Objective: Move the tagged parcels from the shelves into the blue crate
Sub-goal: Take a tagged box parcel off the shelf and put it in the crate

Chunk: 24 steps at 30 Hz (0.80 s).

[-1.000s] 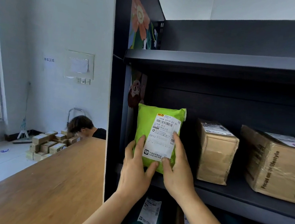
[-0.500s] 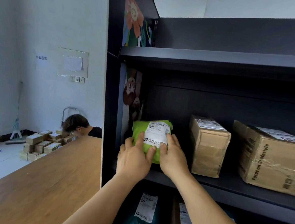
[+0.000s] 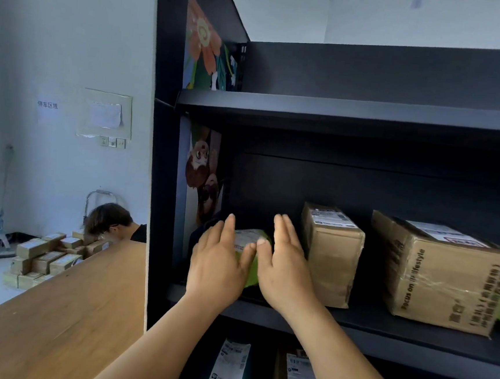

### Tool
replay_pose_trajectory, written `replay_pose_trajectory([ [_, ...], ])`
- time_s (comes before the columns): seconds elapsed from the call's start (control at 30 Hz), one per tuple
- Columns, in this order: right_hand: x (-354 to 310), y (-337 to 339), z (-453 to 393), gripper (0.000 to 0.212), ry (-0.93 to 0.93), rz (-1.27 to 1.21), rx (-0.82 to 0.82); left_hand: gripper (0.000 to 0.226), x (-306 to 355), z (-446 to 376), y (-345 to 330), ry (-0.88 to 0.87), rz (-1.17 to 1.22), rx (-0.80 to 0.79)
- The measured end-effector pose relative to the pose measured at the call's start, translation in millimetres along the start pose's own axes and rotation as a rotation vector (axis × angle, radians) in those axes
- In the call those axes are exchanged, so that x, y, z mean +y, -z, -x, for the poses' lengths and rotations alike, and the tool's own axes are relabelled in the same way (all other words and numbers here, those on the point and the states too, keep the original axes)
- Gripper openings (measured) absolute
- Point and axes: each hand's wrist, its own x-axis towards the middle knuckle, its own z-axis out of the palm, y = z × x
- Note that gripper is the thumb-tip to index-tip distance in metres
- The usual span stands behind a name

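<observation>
Head view: both hands — left hand [image 3: 215, 272], right hand [image 3: 285, 275] — are now lying flat-fingered, releasing the soft lime-green plastic parcel [image 3: 248, 243] back onto the dark metal shelf [image 3: 381, 327], seemingly untagged.

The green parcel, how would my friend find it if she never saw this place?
Look at the dark shelf unit, on the shelf holding brown boxes. At its left end, left of the narrow box, lies the green parcel under two flat hands. It is the only soft green bag there.
</observation>
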Motion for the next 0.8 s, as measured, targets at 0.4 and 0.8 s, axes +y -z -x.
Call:
replay_pose_trajectory([
  [0.4, 49.4, 94.1, -27.4, 0.069, -0.277, -0.074, 0.283, 0.069, 89.2, -34.4, -30.1, -0.107, 0.303, -0.199],
  [0.8, 66.4, 97.9, -38.7, 0.044, -0.468, -0.113, 0.102, 0.044, 116.0, -58.9, -55.7, 0.07, 0.377, -0.369],
])
